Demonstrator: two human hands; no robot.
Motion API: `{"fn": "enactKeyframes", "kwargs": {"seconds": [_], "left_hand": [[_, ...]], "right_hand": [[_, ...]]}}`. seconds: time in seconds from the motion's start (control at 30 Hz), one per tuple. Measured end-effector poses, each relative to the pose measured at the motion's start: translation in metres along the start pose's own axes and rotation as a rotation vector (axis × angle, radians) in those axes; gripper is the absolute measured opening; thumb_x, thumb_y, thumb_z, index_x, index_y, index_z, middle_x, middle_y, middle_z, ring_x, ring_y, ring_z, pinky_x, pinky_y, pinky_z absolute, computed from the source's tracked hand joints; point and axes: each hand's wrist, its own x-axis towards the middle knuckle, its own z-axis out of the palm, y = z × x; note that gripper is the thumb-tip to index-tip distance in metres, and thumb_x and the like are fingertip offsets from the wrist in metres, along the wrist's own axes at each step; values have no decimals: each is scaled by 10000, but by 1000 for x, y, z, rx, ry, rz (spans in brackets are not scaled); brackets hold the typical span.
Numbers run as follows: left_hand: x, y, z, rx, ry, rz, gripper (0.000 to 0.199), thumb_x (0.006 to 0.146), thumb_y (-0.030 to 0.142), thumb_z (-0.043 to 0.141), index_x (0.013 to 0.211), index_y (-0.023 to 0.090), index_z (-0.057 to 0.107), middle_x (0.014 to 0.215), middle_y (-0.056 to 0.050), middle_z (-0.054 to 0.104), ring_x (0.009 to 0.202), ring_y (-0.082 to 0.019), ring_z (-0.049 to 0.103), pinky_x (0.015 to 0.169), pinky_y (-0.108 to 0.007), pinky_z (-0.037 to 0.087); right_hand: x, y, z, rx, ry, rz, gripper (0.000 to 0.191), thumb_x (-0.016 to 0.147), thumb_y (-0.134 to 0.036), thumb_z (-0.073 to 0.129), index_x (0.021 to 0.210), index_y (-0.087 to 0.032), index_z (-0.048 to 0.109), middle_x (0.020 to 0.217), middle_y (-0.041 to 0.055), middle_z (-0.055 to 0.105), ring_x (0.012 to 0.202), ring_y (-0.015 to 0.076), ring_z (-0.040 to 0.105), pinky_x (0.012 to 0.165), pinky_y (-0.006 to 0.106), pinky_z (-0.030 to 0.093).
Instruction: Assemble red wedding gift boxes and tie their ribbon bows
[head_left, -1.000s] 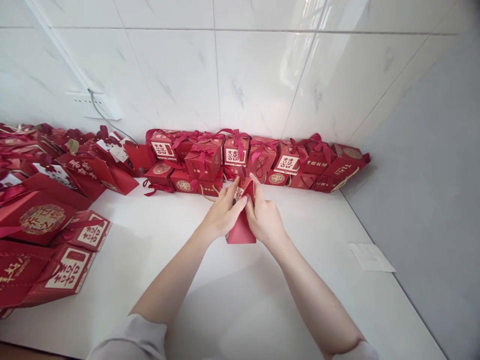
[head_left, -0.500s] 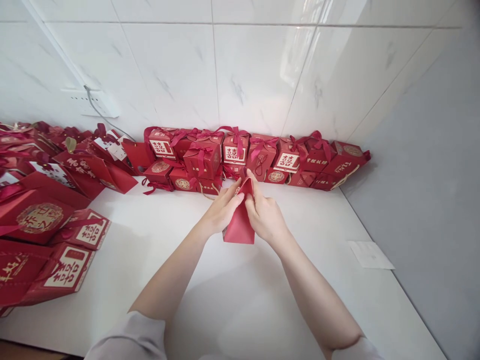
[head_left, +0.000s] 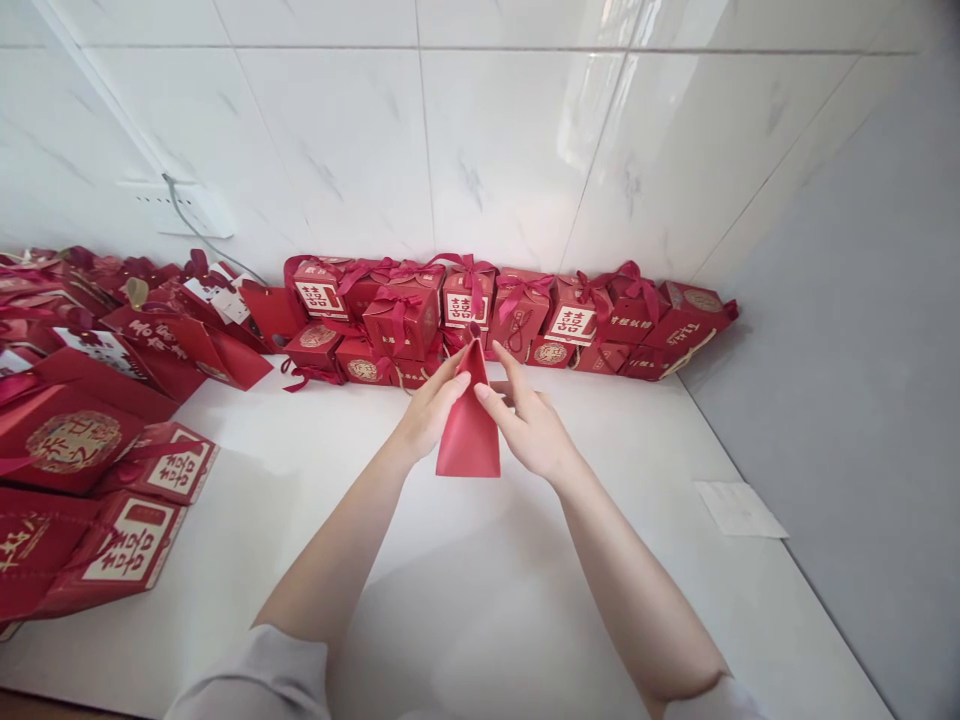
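A red paper box (head_left: 469,435) with a plain triangular side facing me stands between my hands, its top narrowing to a ridge with a small dark red ribbon piece at the peak. My left hand (head_left: 433,408) holds its left side, thumb near the upper edge. On the right side, my right hand (head_left: 526,415) has its thumb against the front face, with the forefinger stretched past the top. The other fingers of both hands are partly hidden behind the box.
Red boxes with ribbons (head_left: 401,318) are stacked along the tiled wall. More red boxes and bags (head_left: 75,440) crowd the left side. A white paper (head_left: 741,509) lies at the right edge of the white table (head_left: 480,620), beside a grey panel.
The box has turned so its plain side faces me more squarely, and its top has closed to a peak. My right hand's fingers have loosened and spread a little.
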Motion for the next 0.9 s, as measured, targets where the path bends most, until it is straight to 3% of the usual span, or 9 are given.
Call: {"fn": "enactKeyframes", "kwargs": {"seconds": [0.07,0.17,0.33,0.47,0.63,0.9], "left_hand": [[1,2,-1,-92,31,-14,526,881,506,531,1339,249,561,1314,-53,627,1248,-299,546,1074,-425,404],[1,6,-2,-176,29,-40,543,885,545,524,1316,218,577,1281,-73,645,1208,-302,575,1043,-413,435],[-2,11,-4,-168,-105,-16,582,913,529,512,1423,251,470,1389,-72,567,1327,-307,473,1100,-426,383],[-5,12,-7,-88,-124,54,574,932,469,519,1465,289,403,1466,-37,494,1429,-284,334,1170,-403,296],[-5,11,-6,-112,-100,101,550,931,482,509,1435,272,444,1438,-46,522,1398,-295,381,1152,-417,326],[-4,11,-5,-154,-96,65,551,913,509,528,1404,263,479,1381,-61,569,1335,-294,459,1132,-433,339]], "right_hand": [[3,4,0,166,-102,50,719,939,-596,475,1548,-379,161,1412,40,550,1187,279,597,993,469,460],[6,9,0,295,-224,120,749,908,-654,486,1541,-364,211,1488,53,465,1257,287,545,1026,485,443],[6,8,-2,384,-167,129,779,910,-654,489,1552,-336,183,1502,57,442,1278,271,525,1078,465,398],[2,4,-4,411,-149,91,741,938,-628,459,1554,-313,193,1507,50,438,1326,260,478,1106,434,371],[1,2,-3,407,-158,63,708,948,-619,449,1549,-333,206,1477,42,473,1314,257,490,1109,437,369],[1,4,-2,424,-203,69,710,942,-632,446,1546,-363,189,1521,26,416,1305,278,493,1097,475,381]]}}
